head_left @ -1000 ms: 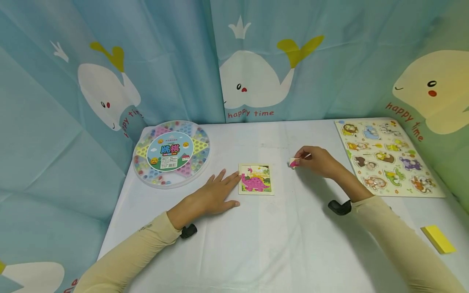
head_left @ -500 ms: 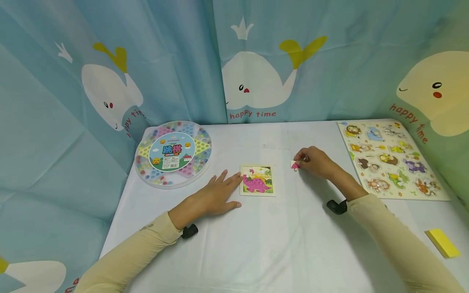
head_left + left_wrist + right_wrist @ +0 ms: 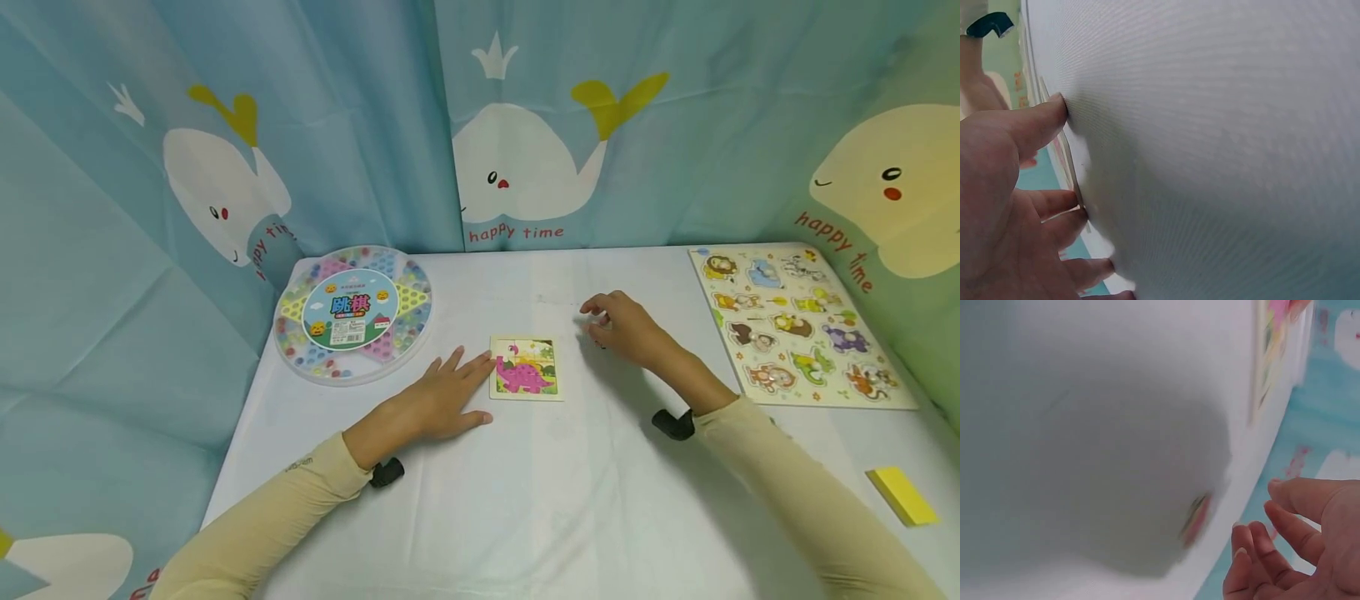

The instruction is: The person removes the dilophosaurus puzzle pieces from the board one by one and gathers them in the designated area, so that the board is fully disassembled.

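Observation:
A small square jigsaw puzzle [image 3: 527, 368] with a pink dinosaur picture in a pale frame lies flat on the white table. My left hand [image 3: 442, 400] rests on the table with fingers spread, fingertips right at the puzzle's left edge. To the right of the puzzle, my right hand [image 3: 626, 329] hovers over the table, fingers loosely bent with nothing between them. Below it, in the right wrist view, a small puzzle piece [image 3: 1196, 520] with pink on it lies blurred on the table. From the head, that piece is mostly hidden by the right hand.
A round Chinese checkers set [image 3: 352, 317] with marbles stands at the back left. At the right lies a board of animal shape puzzles [image 3: 806, 329], and nearer the front a yellow block [image 3: 902, 497]. A whale-print curtain [image 3: 360, 125] hangs behind the table.
My right hand has let go of the puzzle piece it pinched and moved slightly left, its fingers now parted. My left hand and the puzzle have stayed in place.

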The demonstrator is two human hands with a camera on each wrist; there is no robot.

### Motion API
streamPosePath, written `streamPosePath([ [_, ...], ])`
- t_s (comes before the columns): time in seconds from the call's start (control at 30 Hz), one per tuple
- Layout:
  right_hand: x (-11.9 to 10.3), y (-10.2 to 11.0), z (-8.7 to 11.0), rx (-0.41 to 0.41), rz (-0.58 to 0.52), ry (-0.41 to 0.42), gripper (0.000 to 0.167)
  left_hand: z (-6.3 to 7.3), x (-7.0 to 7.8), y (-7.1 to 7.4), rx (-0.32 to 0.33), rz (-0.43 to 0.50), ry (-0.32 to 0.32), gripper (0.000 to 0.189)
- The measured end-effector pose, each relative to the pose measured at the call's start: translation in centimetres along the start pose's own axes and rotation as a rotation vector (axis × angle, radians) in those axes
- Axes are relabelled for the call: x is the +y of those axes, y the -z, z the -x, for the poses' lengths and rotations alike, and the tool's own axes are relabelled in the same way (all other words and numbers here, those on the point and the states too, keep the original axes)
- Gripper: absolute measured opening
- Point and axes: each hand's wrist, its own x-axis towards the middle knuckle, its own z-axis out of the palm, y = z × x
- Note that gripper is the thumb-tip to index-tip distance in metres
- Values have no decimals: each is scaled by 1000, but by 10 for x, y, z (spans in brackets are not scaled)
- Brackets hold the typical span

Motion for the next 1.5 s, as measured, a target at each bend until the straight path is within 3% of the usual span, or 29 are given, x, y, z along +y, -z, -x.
streamPosePath([
  [0.27,-35,-24,-1,-31,15,147,28,0,0,0,-6,0,6,86],
  [0.53,-59,-50,-4,-101,96,137,38,1,-3,-2,21,8,-17,85],
  [0.73,-63,-60,-4,-91,136,181,38,0,-4,-3,22,7,-16,84],
  [1.0,-66,-63,1,-58,212,178,45,0,-5,-3,23,-9,-13,85],
  [1.27,-72,-65,7,0,274,261,52,0,-3,-3,18,-28,-8,85],
  [1.5,-73,-63,4,-15,316,271,54,0,-2,-2,10,-20,-1,85],
])
